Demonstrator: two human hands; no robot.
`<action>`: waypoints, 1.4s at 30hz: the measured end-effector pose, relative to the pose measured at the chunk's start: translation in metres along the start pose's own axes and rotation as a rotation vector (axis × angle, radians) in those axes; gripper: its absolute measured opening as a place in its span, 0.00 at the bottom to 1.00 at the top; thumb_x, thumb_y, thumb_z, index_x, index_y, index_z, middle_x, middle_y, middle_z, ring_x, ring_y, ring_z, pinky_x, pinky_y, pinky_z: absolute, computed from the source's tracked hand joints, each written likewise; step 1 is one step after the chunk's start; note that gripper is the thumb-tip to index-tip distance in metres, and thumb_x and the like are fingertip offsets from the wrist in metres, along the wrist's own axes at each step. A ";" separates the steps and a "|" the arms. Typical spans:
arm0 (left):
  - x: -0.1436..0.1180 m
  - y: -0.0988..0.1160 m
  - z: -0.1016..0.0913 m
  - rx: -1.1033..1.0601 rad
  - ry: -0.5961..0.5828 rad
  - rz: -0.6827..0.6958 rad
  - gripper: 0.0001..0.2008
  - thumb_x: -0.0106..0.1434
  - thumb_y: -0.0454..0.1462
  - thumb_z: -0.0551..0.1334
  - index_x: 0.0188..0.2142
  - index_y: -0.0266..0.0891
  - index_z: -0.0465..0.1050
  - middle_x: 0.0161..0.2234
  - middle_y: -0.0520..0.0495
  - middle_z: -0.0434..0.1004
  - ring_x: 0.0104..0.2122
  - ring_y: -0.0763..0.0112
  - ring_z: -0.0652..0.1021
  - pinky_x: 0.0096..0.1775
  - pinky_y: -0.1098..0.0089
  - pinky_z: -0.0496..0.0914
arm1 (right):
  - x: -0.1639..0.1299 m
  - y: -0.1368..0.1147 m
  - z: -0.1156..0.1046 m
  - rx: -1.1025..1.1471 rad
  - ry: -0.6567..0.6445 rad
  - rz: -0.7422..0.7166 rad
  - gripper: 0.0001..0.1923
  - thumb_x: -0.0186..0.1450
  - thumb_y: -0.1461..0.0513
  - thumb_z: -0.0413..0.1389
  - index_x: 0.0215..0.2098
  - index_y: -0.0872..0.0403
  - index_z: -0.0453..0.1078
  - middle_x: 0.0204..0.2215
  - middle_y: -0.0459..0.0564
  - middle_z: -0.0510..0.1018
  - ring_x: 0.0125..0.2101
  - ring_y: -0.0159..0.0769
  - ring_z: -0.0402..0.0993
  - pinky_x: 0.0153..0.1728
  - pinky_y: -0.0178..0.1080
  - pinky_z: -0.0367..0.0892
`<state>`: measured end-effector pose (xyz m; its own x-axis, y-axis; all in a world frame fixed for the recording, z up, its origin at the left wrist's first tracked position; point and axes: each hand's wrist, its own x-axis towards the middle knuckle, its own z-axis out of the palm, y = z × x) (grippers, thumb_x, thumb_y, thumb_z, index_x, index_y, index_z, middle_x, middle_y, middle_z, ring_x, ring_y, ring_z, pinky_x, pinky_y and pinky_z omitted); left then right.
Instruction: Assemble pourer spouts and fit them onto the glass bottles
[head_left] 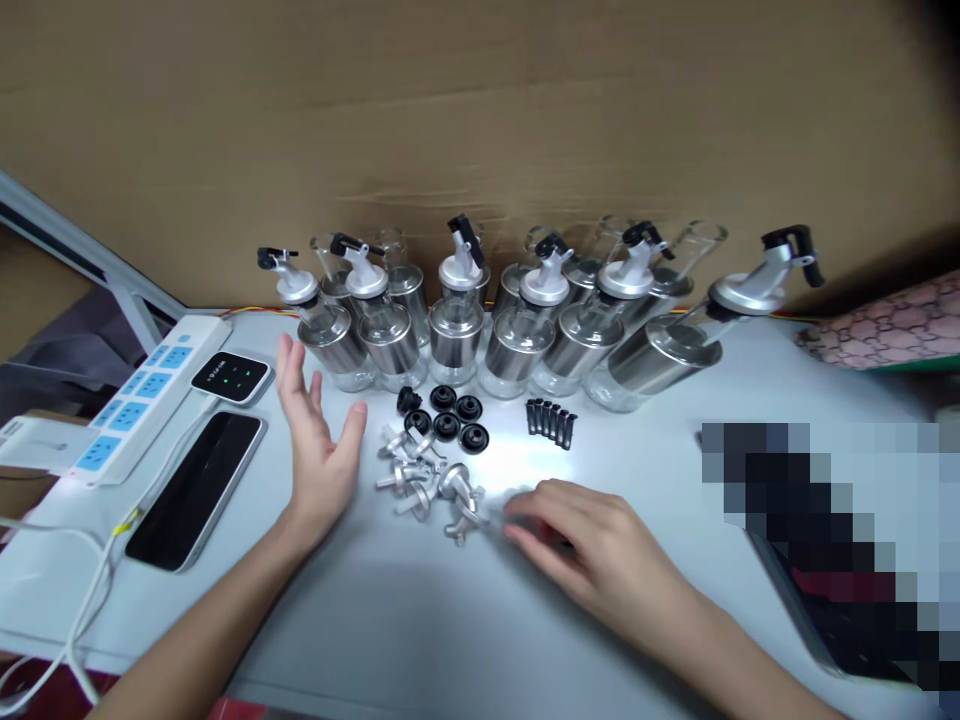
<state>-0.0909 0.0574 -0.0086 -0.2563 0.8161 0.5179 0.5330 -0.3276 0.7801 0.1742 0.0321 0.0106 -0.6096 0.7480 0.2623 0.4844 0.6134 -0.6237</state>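
My left hand (319,435) is raised over the left of the table, fingers stretched out and thumb apart, with nothing in it. My right hand (589,540) is low over the table, thumb and fingers curled together at the right edge of a pile of silver pourer spouts (412,475). Blur at its fingertips hides what they pinch. Beside them lies a silver spout (457,483). Behind the pile sit several round black stoppers (447,427), and to their right a row of small black levers (551,422).
A front row of glass bottles with steel bands (455,335) carries pourer tops; more bottles stand behind, against a cardboard wall (480,120). At left are a power strip (127,415), a charging device (232,378), a phone (196,490) and cables. A dark device (795,600) lies at right, partly pixelated.
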 end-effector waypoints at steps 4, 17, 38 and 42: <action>-0.004 0.019 -0.005 0.136 -0.332 0.410 0.25 0.61 0.31 0.60 0.57 0.49 0.62 0.61 0.44 0.62 0.64 0.55 0.61 0.62 0.51 0.58 | -0.001 0.003 0.006 -0.099 -0.051 -0.022 0.11 0.70 0.61 0.49 0.37 0.55 0.73 0.26 0.49 0.78 0.24 0.33 0.74 0.25 0.35 0.67; -0.015 0.025 0.004 0.345 -0.932 0.501 0.16 0.68 0.33 0.54 0.55 0.38 0.66 0.52 0.41 0.76 0.57 0.57 0.71 0.60 0.49 0.58 | -0.001 0.002 0.008 -0.087 -0.098 -0.044 0.12 0.70 0.62 0.48 0.39 0.57 0.74 0.27 0.51 0.79 0.26 0.38 0.77 0.27 0.39 0.70; -0.021 0.025 0.008 0.297 -0.900 0.541 0.13 0.68 0.29 0.52 0.48 0.40 0.70 0.37 0.47 0.77 0.40 0.67 0.76 0.60 0.47 0.55 | 0.000 -0.001 0.005 -0.073 -0.052 -0.052 0.12 0.70 0.62 0.49 0.39 0.56 0.74 0.26 0.49 0.80 0.25 0.36 0.77 0.27 0.38 0.70; -0.020 0.026 0.007 0.291 -0.895 0.535 0.11 0.68 0.29 0.53 0.46 0.39 0.70 0.36 0.47 0.76 0.39 0.67 0.76 0.60 0.46 0.54 | 0.000 0.000 0.004 -0.075 -0.057 -0.054 0.11 0.70 0.62 0.50 0.39 0.57 0.74 0.26 0.49 0.80 0.25 0.37 0.76 0.27 0.38 0.69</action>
<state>-0.0663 0.0363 -0.0015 0.6849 0.6912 0.2305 0.6022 -0.7151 0.3549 0.1716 0.0308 0.0078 -0.6699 0.6991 0.2501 0.4940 0.6711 -0.5528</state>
